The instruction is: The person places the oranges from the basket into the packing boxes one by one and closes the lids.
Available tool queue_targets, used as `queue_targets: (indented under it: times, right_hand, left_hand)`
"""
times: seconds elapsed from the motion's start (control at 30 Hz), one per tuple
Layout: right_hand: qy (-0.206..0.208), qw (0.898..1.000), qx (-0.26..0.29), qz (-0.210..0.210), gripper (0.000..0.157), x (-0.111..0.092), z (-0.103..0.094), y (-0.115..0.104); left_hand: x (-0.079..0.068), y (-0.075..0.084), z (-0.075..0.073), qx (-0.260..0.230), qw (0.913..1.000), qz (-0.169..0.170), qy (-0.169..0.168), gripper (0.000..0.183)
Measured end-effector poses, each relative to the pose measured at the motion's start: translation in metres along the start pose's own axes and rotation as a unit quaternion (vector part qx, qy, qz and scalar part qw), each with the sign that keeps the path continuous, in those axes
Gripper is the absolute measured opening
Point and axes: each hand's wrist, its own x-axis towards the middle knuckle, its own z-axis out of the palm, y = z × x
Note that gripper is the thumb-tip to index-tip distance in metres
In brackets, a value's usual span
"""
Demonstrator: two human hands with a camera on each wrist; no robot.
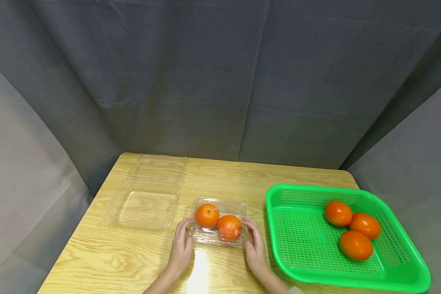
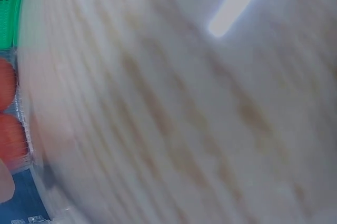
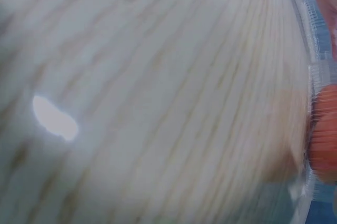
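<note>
A small clear plastic clamshell box [image 1: 218, 241] sits on the wooden table, its lid apparently down over two round orange-red fruits [image 1: 207, 215]; their exact kind is hard to tell. My left hand [image 1: 181, 247] holds the box's left side, thumb towards its near corner. On the opposite side, my right hand [image 1: 256, 249] grips the right edge in the same way. The left wrist view catches one fingertip [image 2: 5, 184] beside the fruits at its left border. Fingers [image 3: 325, 2] and part of the box appear at the right border of the right wrist view.
A green plastic basket [image 1: 325, 275] stands on the right, with three glossy orange-red fruits [image 1: 356, 246] in its right half. Behind and left of the box, another clear clamshell [image 1: 147, 204] lies open. Grey cloth [image 1: 191, 81] hangs behind the table [image 1: 106, 253].
</note>
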Motion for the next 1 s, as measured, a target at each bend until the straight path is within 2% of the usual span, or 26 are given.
queue_targets:
  times: [0.13,0.3,0.47,0.63,0.8,0.9,1.0]
  right_hand:
    - [-0.001,1.0,0.011,0.026,0.063,-0.001,-0.001,0.001]
    - [0.02,0.995,-0.01,0.097,0.062,-0.005,0.0,-0.003]
    - [0.054,0.982,-0.077,0.162,0.056,-0.002,0.002,-0.023]
    - [0.05,0.965,-0.101,0.238,0.041,0.002,0.003,-0.037]
    - [0.021,0.95,-0.088,0.3,0.025,0.003,0.001,-0.039]
    - [-0.009,0.942,-0.051,0.332,0.012,0.002,-0.002,-0.037]
    - [-0.046,0.929,0.01,0.367,0.016,0.0,-0.006,-0.03]
  left_hand:
    - [0.002,-0.001,0.002,-0.047,0.9986,-0.019,0.017,0.042]
    - [0.004,0.002,0.003,-0.077,0.995,-0.055,0.033,0.037]
    - [0.005,0.008,0.001,-0.049,0.9903,-0.129,0.018,0.04]
    - [0.005,0.006,0.0,-0.046,0.9815,-0.186,-0.008,0.034]
    - [0.008,0.006,-0.003,-0.058,0.9705,-0.233,-0.027,0.017]
    - [0.009,0.007,-0.006,-0.067,0.9638,-0.255,-0.04,0.015]
    - [0.011,0.006,-0.008,-0.086,0.9597,-0.262,-0.053,0.022]
